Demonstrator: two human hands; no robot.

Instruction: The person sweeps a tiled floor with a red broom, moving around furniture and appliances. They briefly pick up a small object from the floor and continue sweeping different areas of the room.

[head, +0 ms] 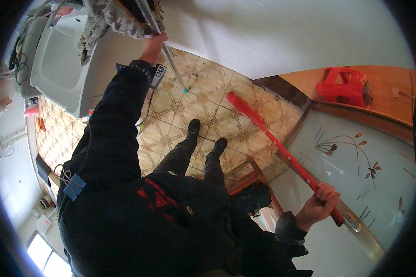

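Note:
My left hand (154, 45), at the top, is closed around a thin silver metal pole (175, 69) below a grey shaggy mop head (119, 19). The pole's blue-tipped end points down over the floor. On the right, my right hand (319, 204) grips a long red handle near its dark red end. That red brush or duster (286, 154) slants down to a fuzzy red head (239, 102) over the tiled floor. Beside my left wrist is a small grey device (158, 74) with a cable.
A white washbasin (60, 59) stands at the upper left. To the right are a frosted glass door (353, 152) with a floral pattern and an orange wooden surface bearing a red plastic object (341, 86). A wooden stool or chair (254, 173) is near my legs, on patterned tiles (208, 83).

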